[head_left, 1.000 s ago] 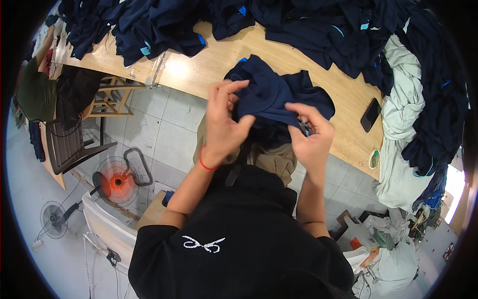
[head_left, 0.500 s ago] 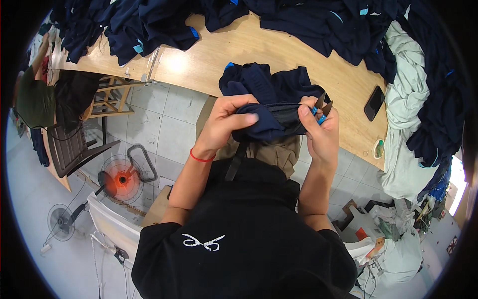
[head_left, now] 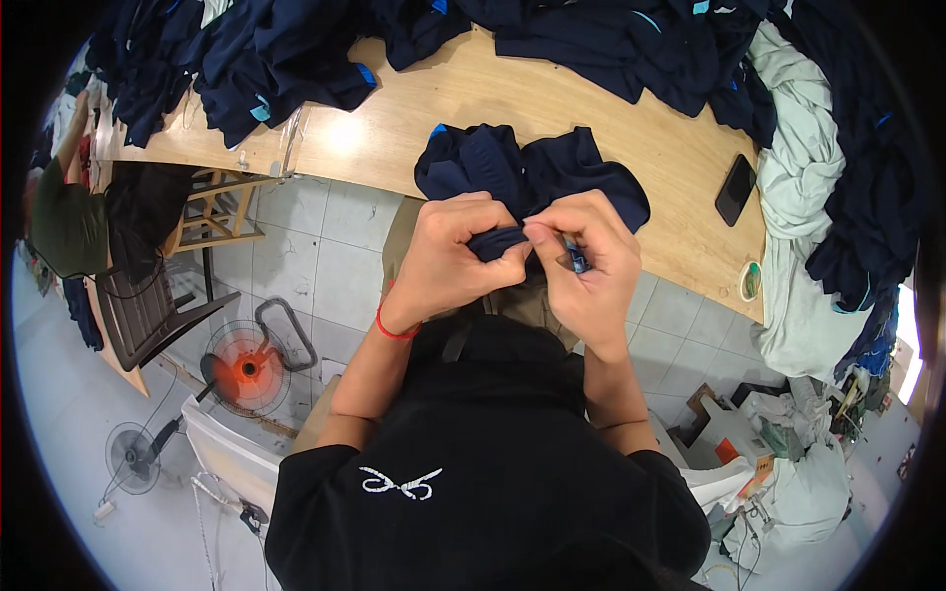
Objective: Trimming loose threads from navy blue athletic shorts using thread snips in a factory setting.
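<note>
A navy blue garment (head_left: pixel 473 163) lies bunched over the table's near edge, in front of my body. My left hand (head_left: pixel 451 246) is closed on a fold of it, with the cloth pinched between thumb and fingers. Close beside it, my right hand (head_left: pixel 599 281) is curled with thumb and index finger pinched together at the garment's edge; whatever thin bit lies between those fingertips is too small to make out. Tucked in the right palm are small blue-handled thread snips (head_left: pixel 576 258), mostly covered by the fingers.
Navy garments (head_left: pixel 611 49) are heaped along the far side of the wooden table (head_left: pixel 424 103). At right lie a black phone (head_left: pixel 735 189), a small round container (head_left: pixel 751 281) and pale green cloth (head_left: pixel 793 148). Fans (head_left: pixel 248 369), a chair (head_left: pixel 148 305) and another person (head_left: pixel 67 217) are at left.
Both hands have come together, the right moving left to meet the left. The stretched garment edge is now bunched between them, and the snips' blades have turned out of sight.
</note>
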`<state>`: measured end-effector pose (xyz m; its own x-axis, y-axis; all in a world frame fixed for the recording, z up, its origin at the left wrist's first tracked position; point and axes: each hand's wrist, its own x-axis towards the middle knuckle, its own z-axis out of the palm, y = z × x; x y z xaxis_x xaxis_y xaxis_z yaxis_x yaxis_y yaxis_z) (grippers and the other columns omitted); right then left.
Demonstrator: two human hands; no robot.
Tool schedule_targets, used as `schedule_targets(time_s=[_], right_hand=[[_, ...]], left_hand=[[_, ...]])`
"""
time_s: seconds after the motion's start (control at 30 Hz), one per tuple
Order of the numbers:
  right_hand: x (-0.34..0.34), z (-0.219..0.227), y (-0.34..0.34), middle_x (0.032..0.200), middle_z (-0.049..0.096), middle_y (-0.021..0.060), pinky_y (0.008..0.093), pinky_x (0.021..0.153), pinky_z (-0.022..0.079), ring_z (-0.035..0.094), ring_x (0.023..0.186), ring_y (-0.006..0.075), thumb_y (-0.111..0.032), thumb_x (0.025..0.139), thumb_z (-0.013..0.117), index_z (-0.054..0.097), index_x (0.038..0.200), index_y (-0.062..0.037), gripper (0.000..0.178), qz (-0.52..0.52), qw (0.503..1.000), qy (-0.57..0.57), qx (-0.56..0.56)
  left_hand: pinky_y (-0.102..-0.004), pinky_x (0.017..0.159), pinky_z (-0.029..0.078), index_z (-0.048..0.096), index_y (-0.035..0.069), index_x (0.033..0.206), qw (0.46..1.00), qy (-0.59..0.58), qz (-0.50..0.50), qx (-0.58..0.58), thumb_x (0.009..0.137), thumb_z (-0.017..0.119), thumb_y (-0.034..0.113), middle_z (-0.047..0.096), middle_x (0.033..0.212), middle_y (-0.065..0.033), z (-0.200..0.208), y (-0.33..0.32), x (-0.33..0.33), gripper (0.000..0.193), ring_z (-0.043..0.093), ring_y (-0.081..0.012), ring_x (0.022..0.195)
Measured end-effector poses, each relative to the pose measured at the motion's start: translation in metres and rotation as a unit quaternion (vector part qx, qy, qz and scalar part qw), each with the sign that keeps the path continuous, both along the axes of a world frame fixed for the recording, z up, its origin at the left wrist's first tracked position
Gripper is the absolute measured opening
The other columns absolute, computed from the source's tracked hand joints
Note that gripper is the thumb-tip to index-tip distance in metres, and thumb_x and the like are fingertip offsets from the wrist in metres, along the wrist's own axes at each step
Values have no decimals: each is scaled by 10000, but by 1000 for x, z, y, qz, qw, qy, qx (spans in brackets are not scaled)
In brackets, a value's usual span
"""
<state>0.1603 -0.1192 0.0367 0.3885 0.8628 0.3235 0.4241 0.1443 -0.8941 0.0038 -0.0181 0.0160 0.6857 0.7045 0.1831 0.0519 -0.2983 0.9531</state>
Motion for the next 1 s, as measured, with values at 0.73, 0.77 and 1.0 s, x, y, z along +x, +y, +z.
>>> schedule_targets(time_s=[0.73, 0.77, 1.0], right_hand=[[-3, 0, -17, 608, 584, 25, 249, 532, 366, 496, 564, 47, -125, 949, 819, 611, 884, -16, 244, 7, 983, 113, -145], [-3, -1, -17, 596, 576, 25, 252, 526, 362, 499, 554, 47, -123, 947, 821, 611, 883, -16, 244, 5, 983, 112, -143], [2, -1, -15, 896, 719, 35, 197, 701, 468, 619, 800, 37, -65, 983, 778, 636, 966, 4, 159, -72, 960, 254, -94]], left_hand=[[-333, 546, 417, 676, -7, 780, 1000, -13, 11, 14, 715, 812, 21, 597, 673, -82, 2, 4, -5, 154, 571, -202, 611], [-333, 547, 416, 674, -5, 777, 1000, -16, 12, 18, 713, 812, 21, 596, 672, -81, 2, 4, -4, 154, 570, -203, 612], [-332, 541, 400, 661, -2, 758, 1000, -1, 8, 4, 737, 825, 31, 598, 673, -73, 5, 4, -6, 169, 558, -184, 603]])
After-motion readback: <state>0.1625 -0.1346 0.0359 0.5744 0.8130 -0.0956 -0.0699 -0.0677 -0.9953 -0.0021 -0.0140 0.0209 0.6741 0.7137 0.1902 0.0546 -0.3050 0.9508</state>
